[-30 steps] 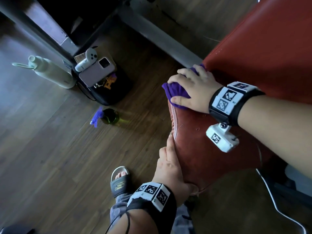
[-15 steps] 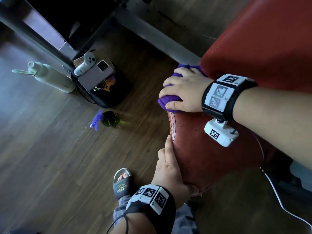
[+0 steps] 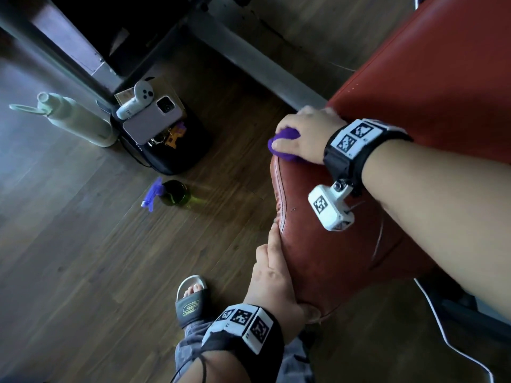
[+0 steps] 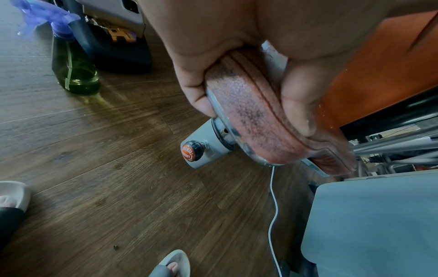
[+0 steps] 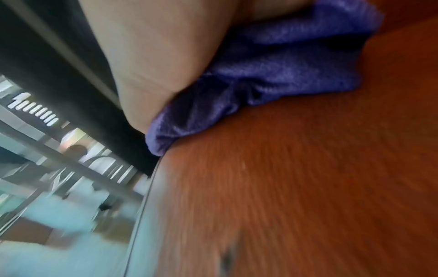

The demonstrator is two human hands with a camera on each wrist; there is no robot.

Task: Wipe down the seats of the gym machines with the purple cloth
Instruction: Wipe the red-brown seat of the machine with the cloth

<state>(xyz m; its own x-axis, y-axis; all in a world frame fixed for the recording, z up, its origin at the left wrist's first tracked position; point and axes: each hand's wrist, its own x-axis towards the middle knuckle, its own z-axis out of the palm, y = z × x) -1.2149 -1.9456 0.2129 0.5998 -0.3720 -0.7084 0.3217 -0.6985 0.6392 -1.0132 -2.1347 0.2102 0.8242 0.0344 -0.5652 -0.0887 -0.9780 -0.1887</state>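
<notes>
A red padded machine seat [image 3: 331, 244] fills the right of the head view. My right hand [image 3: 301, 134] grips the bunched purple cloth [image 3: 284, 139] and presses it on the seat's far left corner. The right wrist view shows the cloth [image 5: 272, 78] squeezed under the palm on the red vinyl [image 5: 308, 187]. My left hand [image 3: 273, 272] clasps the seat's near edge, thumb on top and fingers along the side. In the left wrist view, fingers and thumb wrap the worn seat edge [image 4: 251, 112].
On the wooden floor stand a green spray bottle [image 3: 171, 193] with a purple trigger, a pale water bottle [image 3: 74, 121], and a black bag [image 3: 171, 145] with a phone and controller on it. A grey frame bar [image 3: 262, 70] runs behind. A white cable [image 3: 448, 335] trails lower right.
My right hand has slid the cloth from the seat's far edge over the left corner, bunching it tighter under the fingers. The left hand has kept its hold on the near edge.
</notes>
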